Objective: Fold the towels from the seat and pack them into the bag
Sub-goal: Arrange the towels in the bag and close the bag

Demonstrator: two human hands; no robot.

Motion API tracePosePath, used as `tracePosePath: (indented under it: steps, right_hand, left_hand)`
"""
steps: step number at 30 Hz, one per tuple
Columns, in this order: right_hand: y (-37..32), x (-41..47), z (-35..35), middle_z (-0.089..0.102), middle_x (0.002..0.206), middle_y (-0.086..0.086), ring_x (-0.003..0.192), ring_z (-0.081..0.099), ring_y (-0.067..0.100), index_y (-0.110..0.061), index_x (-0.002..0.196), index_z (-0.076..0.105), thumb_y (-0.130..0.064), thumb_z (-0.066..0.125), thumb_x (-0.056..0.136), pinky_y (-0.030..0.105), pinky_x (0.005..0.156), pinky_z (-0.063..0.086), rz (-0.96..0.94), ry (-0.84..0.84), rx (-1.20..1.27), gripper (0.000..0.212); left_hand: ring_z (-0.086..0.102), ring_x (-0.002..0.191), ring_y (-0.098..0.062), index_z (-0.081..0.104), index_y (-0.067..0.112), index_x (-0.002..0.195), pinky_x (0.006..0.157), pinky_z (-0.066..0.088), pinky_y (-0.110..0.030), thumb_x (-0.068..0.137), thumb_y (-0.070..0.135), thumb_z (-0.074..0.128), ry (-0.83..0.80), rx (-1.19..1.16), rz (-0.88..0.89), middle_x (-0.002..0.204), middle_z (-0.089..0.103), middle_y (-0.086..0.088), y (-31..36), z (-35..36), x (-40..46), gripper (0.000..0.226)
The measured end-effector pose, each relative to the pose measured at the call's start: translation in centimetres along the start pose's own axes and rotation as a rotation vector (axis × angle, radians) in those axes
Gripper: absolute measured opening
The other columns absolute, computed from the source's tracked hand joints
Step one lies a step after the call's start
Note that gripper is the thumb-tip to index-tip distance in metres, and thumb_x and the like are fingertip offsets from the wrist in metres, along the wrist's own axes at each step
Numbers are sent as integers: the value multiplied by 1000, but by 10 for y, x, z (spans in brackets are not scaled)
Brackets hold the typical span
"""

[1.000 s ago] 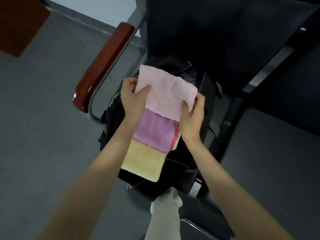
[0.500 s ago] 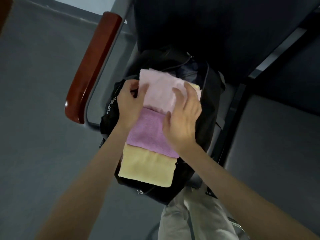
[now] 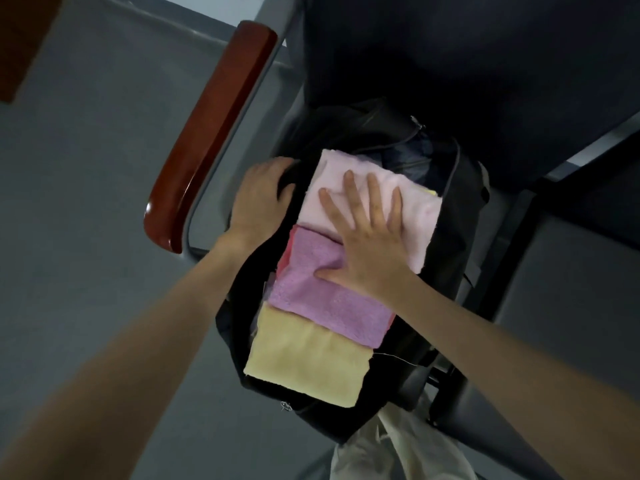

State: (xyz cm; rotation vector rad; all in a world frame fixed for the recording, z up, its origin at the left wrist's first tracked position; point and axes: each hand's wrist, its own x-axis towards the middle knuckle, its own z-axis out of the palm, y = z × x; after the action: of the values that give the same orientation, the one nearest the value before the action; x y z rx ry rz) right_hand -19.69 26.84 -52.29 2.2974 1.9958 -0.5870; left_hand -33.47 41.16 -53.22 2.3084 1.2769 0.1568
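Observation:
A black bag (image 3: 446,268) lies open on a dark chair seat. Three folded towels overlap in a row on it: a pale pink towel (image 3: 420,216) at the far end, a purple towel (image 3: 325,303) in the middle, a yellow towel (image 3: 304,358) nearest me. A red edge shows under the purple one. My right hand (image 3: 367,237) lies flat, fingers spread, pressing on the pale pink and purple towels. My left hand (image 3: 259,199) grips the bag's left rim beside the pink towel.
A red-brown wooden armrest (image 3: 207,133) on a grey metal frame runs along the bag's left side. The chair's dark backrest (image 3: 450,46) rises behind the bag. A second dark seat (image 3: 571,306) lies to the right. Grey floor spreads left; my pale trouser leg (image 3: 391,448) is below.
Both hands held the pale pink towel up over the bag; it now lies flat on the stack. My right hand has spread on top, and my left hand moved to the bag's rim.

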Motion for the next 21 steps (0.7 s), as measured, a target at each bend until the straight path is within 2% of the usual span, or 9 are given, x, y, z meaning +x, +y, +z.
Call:
tracePosePath:
  steps: [3, 7, 10, 12, 14, 16, 17, 19, 21]
  right_hand:
    - [8, 9, 6, -23, 157, 6, 142, -25, 32, -34, 150, -9, -80, 56, 64, 58, 111, -16, 14, -15, 10, 117]
    - [12, 17, 12, -23, 157, 6, 142, -24, 32, -35, 150, -11, -83, 51, 64, 60, 111, -14, -13, -22, -3, 116]
    - [15, 18, 17, -24, 156, 4, 142, -27, 30, -36, 149, -11, -84, 50, 65, 57, 110, -20, -10, -32, 18, 114]
    - [16, 18, 19, -26, 156, 4, 141, -29, 29, -36, 149, -12, -85, 48, 65, 56, 109, -21, -10, -45, 10, 114]
    - [17, 19, 20, -27, 155, 3, 140, -30, 28, -37, 149, -14, -85, 47, 66, 57, 109, -21, -12, -59, 14, 114]
    - [17, 20, 20, -29, 154, 1, 140, -32, 27, -38, 148, -16, -85, 47, 66, 56, 109, -21, -11, -74, 32, 114]
    - [16, 20, 20, -30, 154, 1, 139, -33, 27, -38, 147, -17, -85, 47, 66, 56, 109, -22, -12, -79, 33, 113]
    - [14, 20, 18, -32, 154, 1, 139, -34, 27, -39, 146, -19, -85, 47, 66, 57, 109, -21, -9, -87, 31, 113]
    - [12, 20, 15, -33, 153, 2, 138, -35, 28, -39, 146, -21, -84, 47, 67, 58, 110, -19, -5, -96, 38, 113]
  left_hand:
    - [56, 111, -36, 55, 10, 130, 97, 42, -45, 90, 17, 59, 10, 50, 8, 122, 62, -15, -4, 13, 11, 41]
    - [51, 110, -36, 55, 11, 128, 90, 41, -44, 90, 27, 61, -14, 139, -65, 120, 56, -16, -11, 26, 27, 42]
    - [53, 105, -37, 60, 3, 117, 84, 40, -42, 89, 25, 62, 1, 143, -53, 112, 57, -19, -9, 34, 34, 35]
    - [57, 99, -36, 64, 1, 109, 82, 38, -36, 90, 21, 62, 63, 35, -85, 106, 63, -19, -7, 36, 36, 28]
    - [60, 99, -32, 66, 2, 109, 81, 38, -29, 91, 21, 61, 140, -101, -191, 105, 67, -17, -6, 31, 34, 26]
    - [64, 94, -28, 67, 0, 105, 79, 41, -29, 91, 24, 62, 235, -238, -275, 100, 70, -15, -9, 20, 33, 28]
    - [65, 89, -24, 68, -3, 100, 75, 42, -27, 91, 24, 62, 277, -300, -286, 94, 70, -16, -9, 12, 31, 29]
    - [60, 64, -5, 65, -5, 79, 61, 38, -15, 92, 18, 61, 300, -420, -268, 70, 64, -10, -5, -8, 27, 27]
    - [45, 46, 3, 52, 8, 58, 52, 31, -11, 94, 13, 59, 252, -514, -258, 54, 46, 5, 2, -32, 24, 38]
